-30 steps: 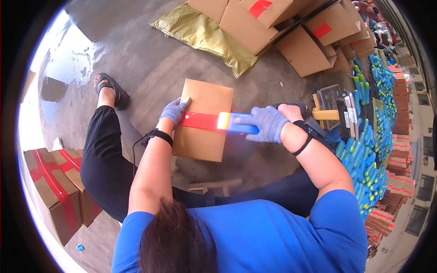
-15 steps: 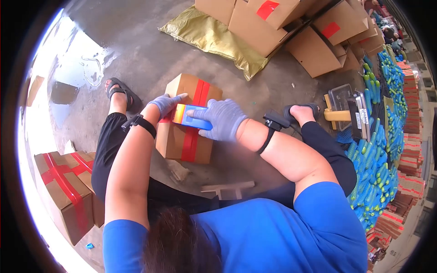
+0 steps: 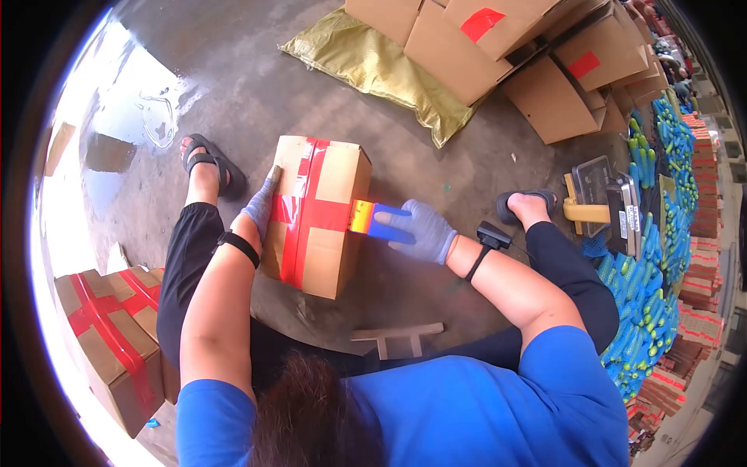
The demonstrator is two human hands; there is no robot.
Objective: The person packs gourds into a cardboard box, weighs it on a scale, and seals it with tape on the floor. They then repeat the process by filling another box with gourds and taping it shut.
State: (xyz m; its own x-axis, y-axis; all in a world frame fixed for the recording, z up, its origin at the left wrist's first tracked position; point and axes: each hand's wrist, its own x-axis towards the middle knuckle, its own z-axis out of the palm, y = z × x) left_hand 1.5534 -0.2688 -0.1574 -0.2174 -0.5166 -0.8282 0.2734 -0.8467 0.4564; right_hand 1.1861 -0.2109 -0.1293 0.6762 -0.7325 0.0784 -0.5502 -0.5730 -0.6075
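A cardboard box [image 3: 326,257] sits on the floor between my legs, slightly turned. Red tape [image 3: 315,213] crosses its top in both directions. My left hand [image 3: 263,204], in a grey glove, grips the box's left side; its far fingers are partly hidden. My right hand [image 3: 426,232], gloved too, is closed around a blue tape dispenser [image 3: 383,222] with a yellow-orange end. That end touches the box's right edge, where the crosswise tape strip reaches it.
Taped boxes [image 3: 117,327] stand at my left. Ahead lie a yellow-green woven sack [image 3: 373,66] and stacked cartons [image 3: 459,54]. To my right are a scale-like device [image 3: 622,214] and a pile of green produce in blue netting [image 3: 638,311]. A wooden frame [image 3: 398,333] lies nearby.
The box has turned, and tape now runs across its top both ways. My right hand moved the dispenser rightward to the box's right edge. My left hand went from the top to the left side.
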